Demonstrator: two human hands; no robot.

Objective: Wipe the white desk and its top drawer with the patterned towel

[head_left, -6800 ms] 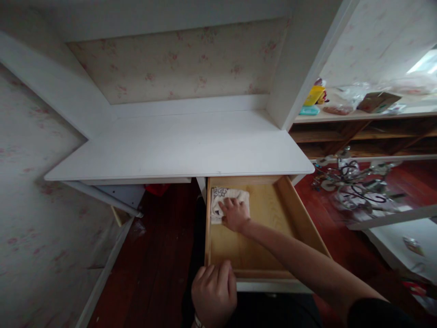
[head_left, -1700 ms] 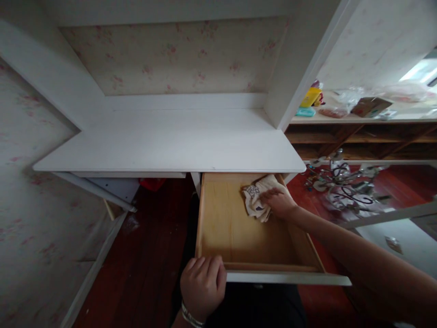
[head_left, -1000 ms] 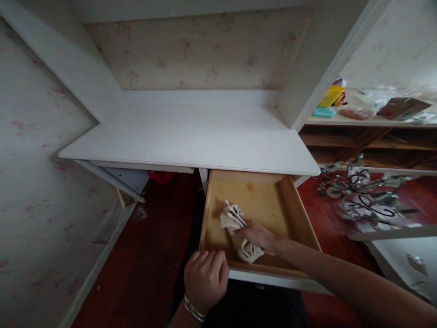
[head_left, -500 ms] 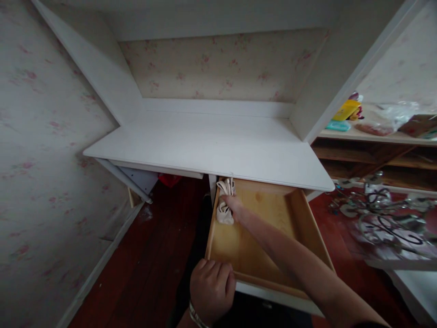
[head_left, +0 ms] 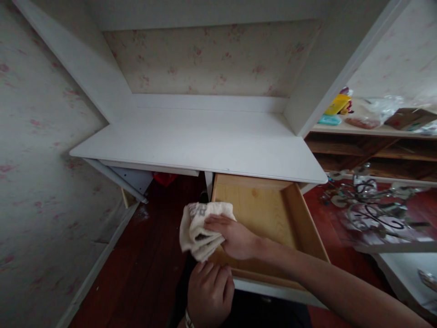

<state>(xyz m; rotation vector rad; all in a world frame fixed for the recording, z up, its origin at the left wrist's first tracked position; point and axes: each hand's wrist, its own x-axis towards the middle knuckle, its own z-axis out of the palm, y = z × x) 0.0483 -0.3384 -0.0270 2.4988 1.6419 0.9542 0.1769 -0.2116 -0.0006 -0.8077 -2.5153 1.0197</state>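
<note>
A pale, folded cloth with a grey print drapes over the left side wall of the pulled-out wooden drawer. My right hand lies on the cloth with its fingers wrapped over it, pressing it against the drawer's side. At the drawer's front left corner, my left hand is closed over the edge, knuckles up. A patterned band circles the left wrist. The cloth and both hands hide part of the drawer's left wall and front corner.
Above the drawer stands a white desk with a hutch. At right, a metal and glass chandelier lies near the floor, before a wooden shelf unit bearing bags and a cardboard box. A papered wall bounds the left.
My right hand has drawn the cloth from the drawer's back left inside corner forward, up onto the left wall. The cloth has spread wider. My left hand stays at the front corner.
</note>
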